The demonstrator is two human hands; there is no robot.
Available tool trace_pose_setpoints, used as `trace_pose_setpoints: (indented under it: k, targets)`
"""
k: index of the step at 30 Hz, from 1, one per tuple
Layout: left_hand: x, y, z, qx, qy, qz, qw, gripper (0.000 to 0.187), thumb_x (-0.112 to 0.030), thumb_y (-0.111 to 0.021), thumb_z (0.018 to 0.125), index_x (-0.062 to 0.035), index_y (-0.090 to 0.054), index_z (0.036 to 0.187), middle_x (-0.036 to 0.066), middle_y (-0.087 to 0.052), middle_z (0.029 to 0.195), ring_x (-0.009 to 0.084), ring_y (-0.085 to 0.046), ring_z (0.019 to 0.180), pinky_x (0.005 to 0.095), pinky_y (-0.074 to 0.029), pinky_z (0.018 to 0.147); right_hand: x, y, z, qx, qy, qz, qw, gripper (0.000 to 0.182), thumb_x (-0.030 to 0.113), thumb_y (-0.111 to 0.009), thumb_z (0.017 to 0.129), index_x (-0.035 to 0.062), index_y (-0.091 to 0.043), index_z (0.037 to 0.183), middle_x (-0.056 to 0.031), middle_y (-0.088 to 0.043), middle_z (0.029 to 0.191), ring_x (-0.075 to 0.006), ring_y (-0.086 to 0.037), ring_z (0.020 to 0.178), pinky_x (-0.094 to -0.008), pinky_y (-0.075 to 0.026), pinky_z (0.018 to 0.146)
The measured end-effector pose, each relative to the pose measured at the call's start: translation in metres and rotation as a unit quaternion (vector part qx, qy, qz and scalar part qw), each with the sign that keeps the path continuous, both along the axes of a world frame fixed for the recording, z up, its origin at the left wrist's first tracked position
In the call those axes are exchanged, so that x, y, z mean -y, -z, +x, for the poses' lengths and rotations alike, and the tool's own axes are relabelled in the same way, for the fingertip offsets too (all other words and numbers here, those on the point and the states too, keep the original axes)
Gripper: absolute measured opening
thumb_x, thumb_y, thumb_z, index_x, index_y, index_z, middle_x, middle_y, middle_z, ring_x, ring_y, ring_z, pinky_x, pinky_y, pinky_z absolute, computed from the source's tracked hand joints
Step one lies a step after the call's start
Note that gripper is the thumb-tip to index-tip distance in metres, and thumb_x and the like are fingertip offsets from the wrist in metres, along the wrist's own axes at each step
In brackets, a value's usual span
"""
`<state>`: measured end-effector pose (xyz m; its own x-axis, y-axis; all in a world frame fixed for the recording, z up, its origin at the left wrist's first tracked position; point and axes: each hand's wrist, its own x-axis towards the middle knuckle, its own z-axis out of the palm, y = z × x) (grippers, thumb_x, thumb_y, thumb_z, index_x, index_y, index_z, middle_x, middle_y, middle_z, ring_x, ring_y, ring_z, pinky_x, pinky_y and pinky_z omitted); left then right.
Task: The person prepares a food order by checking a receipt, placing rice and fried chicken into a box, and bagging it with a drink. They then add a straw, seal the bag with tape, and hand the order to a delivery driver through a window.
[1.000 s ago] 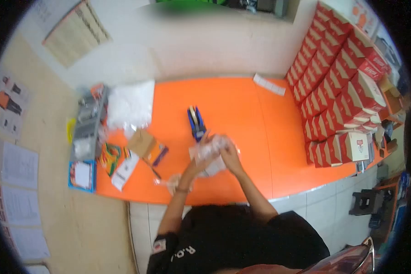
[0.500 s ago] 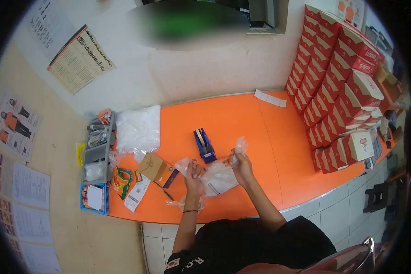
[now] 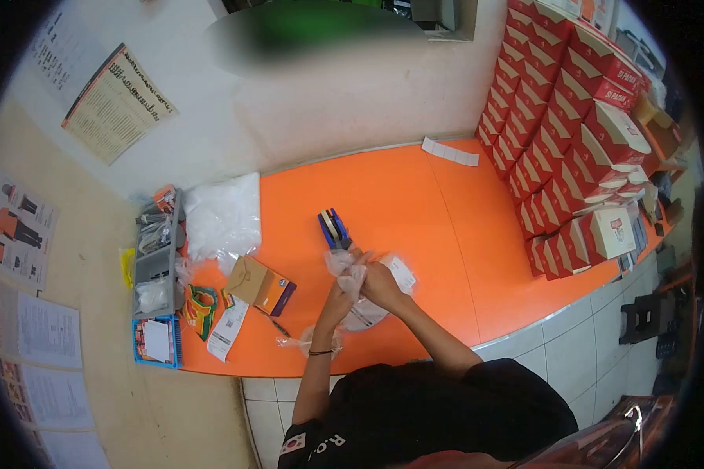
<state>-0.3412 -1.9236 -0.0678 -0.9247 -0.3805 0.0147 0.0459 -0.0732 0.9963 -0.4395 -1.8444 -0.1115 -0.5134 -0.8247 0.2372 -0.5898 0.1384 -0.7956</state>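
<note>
A clear plastic bag (image 3: 364, 316) lies on the orange table, with white printed paper showing through it. Its gathered top stands up between my two hands, which are close together. My left hand (image 3: 341, 300) is closed around one twisted end. Pressed against it, my right hand (image 3: 381, 284) has its fingers closed on the plastic too; some fingertips are hidden. Just beyond the hands is a blue tape dispenser (image 3: 332, 227), partly covered by the bag's top. Another small clear bag (image 3: 321, 341) lies beneath my left wrist.
To the left are a brown box (image 3: 260, 285), a printed slip (image 3: 227, 330), a green-orange packet (image 3: 199, 311) and a pen (image 3: 279, 327). A stack of white plastic (image 3: 225, 215) lies behind, beside a grey organizer (image 3: 158, 262) and a blue basket (image 3: 178, 344). Red-and-white boxes (image 3: 551, 148) are piled at right.
My hands have come together from apart, bringing the bag's two ends to one spot. The view has shifted slightly, so the table things appear further left.
</note>
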Motion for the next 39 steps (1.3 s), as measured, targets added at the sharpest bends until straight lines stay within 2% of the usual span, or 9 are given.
trace_pose_setpoints:
  k: [11,13,15,17,19,24,27,32,39]
  targets:
    - [0.014,0.048,-0.006,0.032,-0.106,0.027,0.994,0.047,-0.009,-0.039,0.095,-0.0079,-0.04,0.142,-0.006,-0.052,0.076,0.0042,-0.044,0.057,0.0201,-0.034,0.048,-0.021,-0.035,-0.003,0.173,-0.105,-0.132,0.97,0.053,0.02,-0.06,0.089,0.0068,-0.035,0.135,-0.0121,-0.048,0.114,-0.0228,-0.049,0.105,-0.0327,-0.046,0.066]
    - [0.027,0.085,-0.016,-0.153,-0.14,-0.355,0.912,0.048,-0.004,-0.045,0.091,-0.0038,-0.043,0.138,0.002,-0.064,0.088,0.0066,-0.053,0.065,0.0243,-0.041,0.049,-0.02,-0.02,-0.008,0.05,-0.096,-0.12,0.987,0.052,0.022,-0.061,0.09,0.0069,-0.037,0.133,-0.0112,-0.05,0.109,-0.0203,-0.051,0.097,-0.0302,-0.045,0.062]
    - [0.005,0.038,-0.011,-0.085,-0.155,-0.308,0.935,0.038,-0.005,-0.049,0.091,-0.0019,-0.05,0.129,0.009,-0.065,0.094,0.0135,-0.058,0.067,0.0284,-0.044,0.051,-0.018,-0.004,-0.017,-0.075,-0.086,-0.106,0.988,0.05,0.025,-0.061,0.09,0.0069,-0.038,0.131,-0.0104,-0.052,0.103,-0.0177,-0.053,0.089,-0.0276,-0.044,0.058]
    - [-0.001,0.023,-0.008,-0.009,-0.171,-0.258,0.951,0.03,-0.006,-0.052,0.09,0.0001,-0.057,0.119,0.017,-0.066,0.099,0.0204,-0.064,0.07,0.0326,-0.048,0.054,-0.013,0.01,-0.024,0.418,-0.036,-0.037,0.907,0.042,0.019,-0.059,0.09,0.0087,-0.042,0.127,-0.0086,-0.055,0.094,-0.0145,-0.054,0.072,-0.0244,-0.04,0.05]
    - [0.003,0.036,-0.001,-0.02,-0.103,-0.546,0.831,0.027,-0.01,-0.056,0.09,0.004,-0.059,0.113,0.02,-0.064,0.088,0.0346,-0.062,0.073,0.0431,-0.049,0.062,0.0,0.028,-0.034,0.505,0.015,-0.06,0.861,0.038,0.019,-0.058,0.09,0.0112,-0.043,0.124,-0.0062,-0.057,0.091,-0.0135,-0.055,0.069,-0.0254,-0.04,0.049]
    - [0.022,0.018,0.015,0.118,-0.025,-0.579,0.807,0.022,-0.02,-0.057,0.092,0.0013,-0.062,0.092,0.024,-0.058,0.076,0.0405,-0.056,0.063,0.0429,-0.046,0.056,-0.008,-0.031,-0.031,0.638,0.063,-0.109,0.76,0.053,0.008,-0.057,0.086,0.017,-0.036,0.133,-0.0063,-0.054,0.092,-0.0118,-0.054,0.066,-0.0244,-0.041,0.05]
    - [0.037,0.023,0.008,0.064,-0.032,-0.477,0.876,0.021,-0.022,-0.057,0.092,-0.0017,-0.062,0.089,0.016,-0.059,0.069,0.0341,-0.058,0.061,0.0379,-0.047,0.059,-0.013,-0.033,-0.034,0.485,-0.048,-0.127,0.864,0.062,-0.001,-0.054,0.079,0.0125,-0.035,0.137,-0.0063,-0.051,0.105,-0.0091,-0.054,0.063,-0.0215,-0.039,0.048]
    - [0.04,0.037,0.012,0.085,-0.032,0.192,0.977,0.023,-0.023,-0.055,0.091,-0.0037,-0.063,0.101,0.002,-0.061,0.088,0.017,-0.057,0.084,0.0304,-0.045,0.081,-0.016,-0.014,-0.049,0.456,-0.249,-0.099,0.849,0.059,-0.009,-0.053,0.072,0.0063,-0.05,0.128,-0.0059,-0.048,0.108,-0.0102,-0.056,0.074,-0.0222,-0.048,0.066]
    - [0.065,0.026,0.005,0.165,0.106,0.219,0.956,0.026,-0.023,-0.054,0.092,-0.0009,-0.06,0.105,0.007,-0.06,0.1,0.017,-0.056,0.093,0.0317,-0.043,0.088,-0.031,-0.018,-0.041,0.193,-0.201,-0.113,0.954,0.026,0.001,-0.063,0.08,0.004,-0.067,0.105,-0.0062,-0.049,0.111,-0.0198,-0.05,0.109,-0.0331,-0.041,0.095]
